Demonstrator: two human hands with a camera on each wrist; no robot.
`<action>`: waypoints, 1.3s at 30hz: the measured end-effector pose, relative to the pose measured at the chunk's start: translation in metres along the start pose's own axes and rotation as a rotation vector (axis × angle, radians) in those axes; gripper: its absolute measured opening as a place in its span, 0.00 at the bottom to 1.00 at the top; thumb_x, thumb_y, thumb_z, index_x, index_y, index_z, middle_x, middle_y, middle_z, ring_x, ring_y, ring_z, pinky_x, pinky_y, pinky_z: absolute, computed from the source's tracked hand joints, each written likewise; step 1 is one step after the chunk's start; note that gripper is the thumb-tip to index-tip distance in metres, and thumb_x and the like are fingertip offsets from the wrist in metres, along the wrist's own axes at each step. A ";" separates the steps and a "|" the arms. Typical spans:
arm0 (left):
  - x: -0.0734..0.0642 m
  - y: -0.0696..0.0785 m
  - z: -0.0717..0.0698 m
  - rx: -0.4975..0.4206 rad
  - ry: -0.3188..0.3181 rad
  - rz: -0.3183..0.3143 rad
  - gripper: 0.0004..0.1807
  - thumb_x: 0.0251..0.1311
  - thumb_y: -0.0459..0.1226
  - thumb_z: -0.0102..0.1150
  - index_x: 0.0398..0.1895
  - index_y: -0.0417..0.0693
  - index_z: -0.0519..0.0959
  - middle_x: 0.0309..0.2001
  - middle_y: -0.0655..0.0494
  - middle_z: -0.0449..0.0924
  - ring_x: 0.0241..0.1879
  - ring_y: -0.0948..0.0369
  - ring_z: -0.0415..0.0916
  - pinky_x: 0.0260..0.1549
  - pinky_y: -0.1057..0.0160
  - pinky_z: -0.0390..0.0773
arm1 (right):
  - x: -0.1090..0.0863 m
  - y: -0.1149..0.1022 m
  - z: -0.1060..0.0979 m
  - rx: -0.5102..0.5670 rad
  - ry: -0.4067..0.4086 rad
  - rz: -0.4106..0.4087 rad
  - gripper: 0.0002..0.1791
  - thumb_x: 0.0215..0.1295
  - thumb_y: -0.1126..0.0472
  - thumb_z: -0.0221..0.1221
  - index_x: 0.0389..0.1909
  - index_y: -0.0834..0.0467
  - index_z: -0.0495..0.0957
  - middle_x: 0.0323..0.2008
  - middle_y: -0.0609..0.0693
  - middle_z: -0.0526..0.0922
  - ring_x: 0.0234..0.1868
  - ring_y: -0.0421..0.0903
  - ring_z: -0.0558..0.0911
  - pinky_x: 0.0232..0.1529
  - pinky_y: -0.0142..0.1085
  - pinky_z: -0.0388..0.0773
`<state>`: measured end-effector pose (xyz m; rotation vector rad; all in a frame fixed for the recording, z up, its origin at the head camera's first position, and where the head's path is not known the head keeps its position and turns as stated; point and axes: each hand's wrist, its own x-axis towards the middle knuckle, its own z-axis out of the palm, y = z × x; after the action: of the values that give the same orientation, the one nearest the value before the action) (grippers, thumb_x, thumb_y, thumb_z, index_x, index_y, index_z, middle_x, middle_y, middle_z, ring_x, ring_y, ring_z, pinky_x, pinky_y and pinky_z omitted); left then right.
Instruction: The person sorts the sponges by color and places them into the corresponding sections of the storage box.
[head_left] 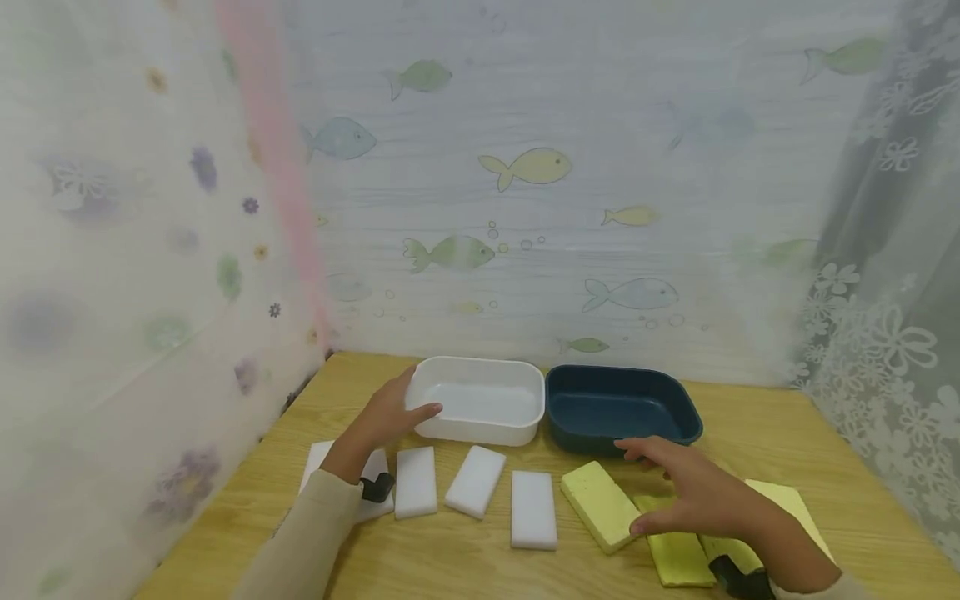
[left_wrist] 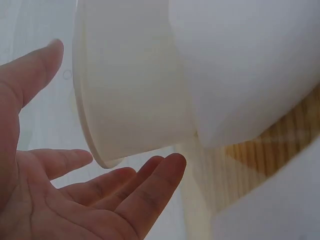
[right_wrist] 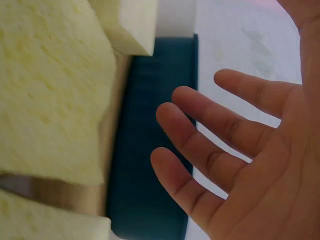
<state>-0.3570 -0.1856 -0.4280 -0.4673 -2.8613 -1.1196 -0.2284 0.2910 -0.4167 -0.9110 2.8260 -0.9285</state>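
Observation:
My left hand (head_left: 393, 408) is at the left end of a white rectangular tub (head_left: 480, 431), its thumb reaching over the near rim. In the left wrist view its fingers (left_wrist: 155, 187) are spread beside the tub wall (left_wrist: 132, 85). In front of a dark blue tub (head_left: 622, 380), my right hand (head_left: 701, 492) hovers over yellow sponge blocks with fingers apart. One yellow block (head_left: 598, 504) lies slanted near its thumb; another (head_left: 678, 560) is partly under the hand in the head view. The right wrist view shows its fingers (right_wrist: 182, 122) overlapping the blue tub (right_wrist: 145, 150), holding nothing.
White blocks (head_left: 416, 482) (head_left: 476, 482) (head_left: 533, 510) lie along the table front; a further white block (head_left: 318, 454) is partly behind the left forearm. A yellow block (head_left: 787, 500) sits at the right. A fish-print curtain (head_left: 525, 250) hangs behind the wooden table (head_left: 450, 567).

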 end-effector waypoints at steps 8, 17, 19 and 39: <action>0.002 -0.003 0.003 0.007 -0.011 -0.067 0.57 0.66 0.62 0.62 0.83 0.38 0.48 0.79 0.35 0.56 0.77 0.38 0.58 0.72 0.36 0.62 | 0.006 0.001 0.015 0.036 -0.120 -0.038 0.58 0.50 0.38 0.77 0.77 0.60 0.63 0.67 0.57 0.77 0.59 0.60 0.82 0.55 0.43 0.83; 0.005 -0.002 0.005 0.008 -0.009 -0.116 0.59 0.62 0.62 0.67 0.81 0.32 0.52 0.78 0.34 0.59 0.76 0.38 0.59 0.72 0.38 0.64 | 0.011 0.001 0.021 -0.032 -0.129 0.014 0.62 0.46 0.35 0.78 0.76 0.62 0.64 0.62 0.51 0.80 0.57 0.51 0.83 0.54 0.40 0.82; 0.004 -0.002 0.005 0.000 -0.012 -0.133 0.59 0.61 0.62 0.67 0.81 0.32 0.52 0.78 0.33 0.58 0.77 0.38 0.57 0.72 0.38 0.63 | 0.012 0.001 0.022 -0.053 -0.126 0.027 0.62 0.45 0.33 0.78 0.76 0.61 0.65 0.61 0.48 0.80 0.56 0.48 0.83 0.53 0.39 0.81; 0.002 0.005 0.003 -0.028 -0.013 -0.191 0.59 0.60 0.60 0.70 0.82 0.35 0.52 0.79 0.34 0.56 0.78 0.38 0.55 0.73 0.37 0.62 | 0.013 -0.006 0.016 -0.142 -0.029 -0.009 0.45 0.52 0.31 0.73 0.66 0.54 0.79 0.49 0.36 0.80 0.48 0.36 0.81 0.47 0.38 0.83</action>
<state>-0.3576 -0.1790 -0.4267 -0.2061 -2.9568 -1.1875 -0.2332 0.2715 -0.4242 -0.9435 2.8960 -0.7159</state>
